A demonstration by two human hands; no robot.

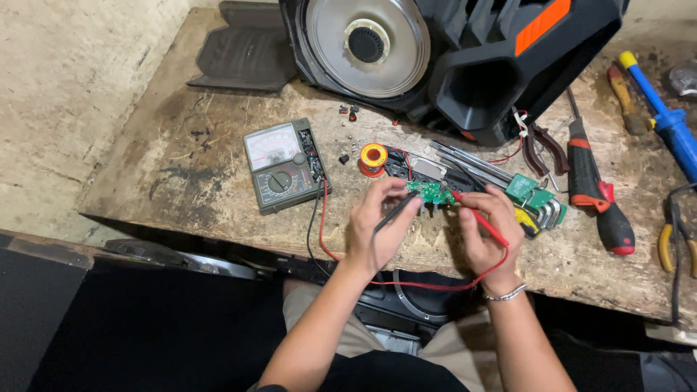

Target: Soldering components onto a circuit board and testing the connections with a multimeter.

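Worn wooden worktop [181, 167] carries an analog multimeter [282, 165] left of both hands. Left hand [379, 225] pinches the black probe [398, 210] closed; right hand [488, 229] clamps the red probe [481, 218]. Both probe tips converge on the small green circuit board [430, 192], which lies just beyond the fingertips, long axis left-to-right, equally near both hands.

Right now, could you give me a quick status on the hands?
Left hand holds black probe. Right hand holds red probe. Both tips on green circuit board.

bare bench [181, 181] left of multimeter [283, 165], screwdriver [597, 192] crowding right
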